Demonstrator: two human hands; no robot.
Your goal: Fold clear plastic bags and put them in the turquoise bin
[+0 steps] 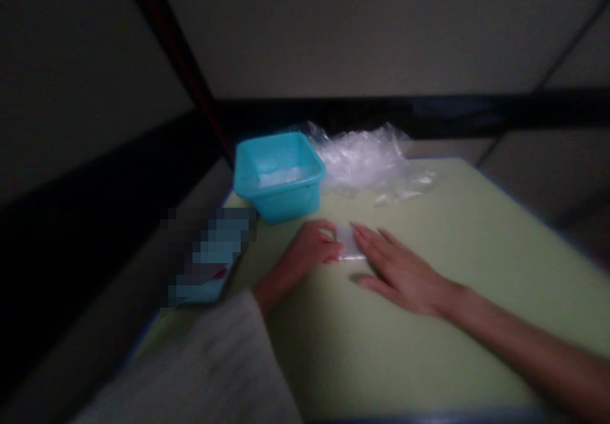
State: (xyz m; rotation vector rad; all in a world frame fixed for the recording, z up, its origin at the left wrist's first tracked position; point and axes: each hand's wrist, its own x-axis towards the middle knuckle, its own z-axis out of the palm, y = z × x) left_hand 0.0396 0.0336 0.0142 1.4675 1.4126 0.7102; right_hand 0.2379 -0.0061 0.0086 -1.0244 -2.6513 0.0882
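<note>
1. Most fingers of the right hand (405, 278) lie pressed together, thumb apart, tips on a small clear packet (350, 244), likely keeping it flat.
2. The left hand (312, 244) is curled, seemingly pinching the packet's left edge, perhaps to steady it against the table (481, 252).
3. Beyond, a blue basin (288, 205) contains something whitish, its walls probably keeping that together.
4. Crumpled clear plastic (359, 157) lies farthest, apparently set back for working room.

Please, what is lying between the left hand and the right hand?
A small plastic sheet lies there on the table, as the head view shows.
</note>
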